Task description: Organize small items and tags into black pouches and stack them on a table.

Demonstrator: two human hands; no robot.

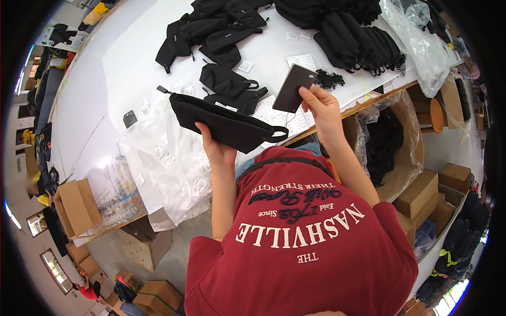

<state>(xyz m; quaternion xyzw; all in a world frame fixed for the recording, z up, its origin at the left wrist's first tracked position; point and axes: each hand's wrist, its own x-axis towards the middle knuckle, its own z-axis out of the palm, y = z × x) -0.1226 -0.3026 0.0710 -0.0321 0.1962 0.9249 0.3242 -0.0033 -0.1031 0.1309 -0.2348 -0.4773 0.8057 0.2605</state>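
My left hand (217, 148) grips the lower edge of a black zip pouch (224, 125), thumb across its front. The pouch is tilted, with a zip pull at its upper left end and a fabric loop at its right end. In my right hand (321, 108), a dark hang tag (293, 88) is pinched between thumb and fingers, apart from the pouch. A thin string hangs from the tag's lower end near the pouch's loop. Behind the pouch, more black pouches (226, 79) lie on the white table (132, 68), beside printed sheets (282, 120).
A heap of black pouches (353, 42) lies at the far right, near a small tangle of black strings (329, 79). Clear plastic bags (176, 166) cover the table's near left. Cardboard boxes (79, 207) stand at the left edge, and an open plastic-lined carton (406, 152) is below the table's right edge.
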